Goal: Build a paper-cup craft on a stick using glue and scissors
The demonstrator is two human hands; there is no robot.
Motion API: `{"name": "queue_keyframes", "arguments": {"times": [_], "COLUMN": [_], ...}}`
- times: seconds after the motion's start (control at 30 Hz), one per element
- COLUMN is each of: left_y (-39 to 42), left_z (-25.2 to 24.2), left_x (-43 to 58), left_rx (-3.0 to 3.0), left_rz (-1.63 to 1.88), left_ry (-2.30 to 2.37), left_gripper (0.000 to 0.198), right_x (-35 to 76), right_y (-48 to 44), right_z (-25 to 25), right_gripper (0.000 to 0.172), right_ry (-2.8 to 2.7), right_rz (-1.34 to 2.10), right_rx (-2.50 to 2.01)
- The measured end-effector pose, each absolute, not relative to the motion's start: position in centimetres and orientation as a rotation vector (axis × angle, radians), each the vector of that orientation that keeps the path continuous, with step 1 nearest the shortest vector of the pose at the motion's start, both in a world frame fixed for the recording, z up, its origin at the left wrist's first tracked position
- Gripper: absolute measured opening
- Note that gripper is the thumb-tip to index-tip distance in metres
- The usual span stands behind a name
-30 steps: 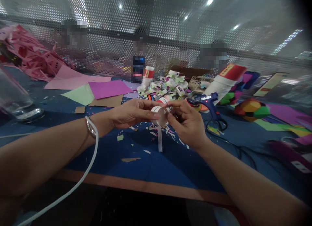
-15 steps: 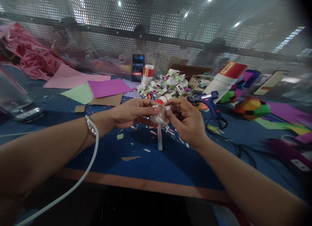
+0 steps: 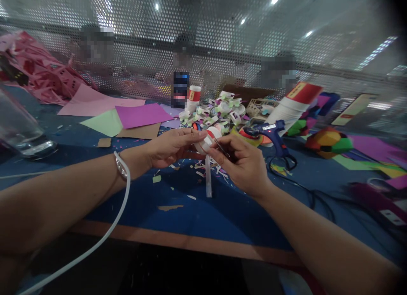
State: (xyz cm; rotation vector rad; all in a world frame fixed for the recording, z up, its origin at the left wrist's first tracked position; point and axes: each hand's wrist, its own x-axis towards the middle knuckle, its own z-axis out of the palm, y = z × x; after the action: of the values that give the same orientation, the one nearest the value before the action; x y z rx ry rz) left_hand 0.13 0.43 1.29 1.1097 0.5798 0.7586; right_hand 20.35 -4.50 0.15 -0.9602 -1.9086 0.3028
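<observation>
White paper piece (image 3: 201,148), small and round, is held just above a blue counter (image 3: 190,221), between a worker's two bare hands. The left hand (image 3: 173,147) has it in a pinching grip, thumb on top and fingers curled beneath. The right hand (image 3: 243,163) closes its grip around a slim dark tool (image 3: 224,147), thumb and fingertips bent in beside the piece; the fingers hide most of the tool, and its kind cannot be told. A patch of red shows at the piece's far side, though whether it belongs to it is unclear. Below, a narrow translucent strip (image 3: 208,178) points toward the worker amid scattered paper scraps (image 3: 156,179). Beyond the hands rises a heap of cut paper pieces (image 3: 224,108), with a red-and-white cup (image 3: 194,101) at its left. A blue glue gun (image 3: 276,136) rests to the right, near a leaning stack of cups (image 3: 294,104) and a multicolored paper shape (image 3: 329,141). At left, a purple sheet (image 3: 143,115) overlaps a pale green one, and a clear glass (image 3: 32,140) stands farther out. A white cord (image 3: 117,216) runs from the left wrist.
</observation>
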Motion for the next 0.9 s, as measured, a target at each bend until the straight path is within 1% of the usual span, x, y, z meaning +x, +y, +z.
{"name": "queue_keyframes", "arguments": {"times": [0.23,0.47,0.73,0.9], "left_y": [0.24,0.08,-0.32,0.06], "left_z": [1.47,1.11,1.28,0.88], "left_x": [-0.25,0.07,0.33,0.59], "left_rx": [1.107,1.14,1.108,1.069], "left_rz": [0.707,0.722,0.795,0.76], "left_ry": [0.543,0.548,0.513,0.501], "left_gripper": [0.017,0.023,0.015,0.02], "right_x": [20.7,20.81,20.79,20.68], "right_y": [-4.87,-4.8,-4.62,-4.84], "right_z": [0.73,0.92,1.04,1.11], "right_gripper": [0.015,0.015,0.017,0.015], "right_ry": [-1.908,-1.881,-1.894,-1.879], "right_rz": [0.349,0.432,0.411,0.444], "right_rx": [-0.925,-0.895,-0.894,-0.878]}}
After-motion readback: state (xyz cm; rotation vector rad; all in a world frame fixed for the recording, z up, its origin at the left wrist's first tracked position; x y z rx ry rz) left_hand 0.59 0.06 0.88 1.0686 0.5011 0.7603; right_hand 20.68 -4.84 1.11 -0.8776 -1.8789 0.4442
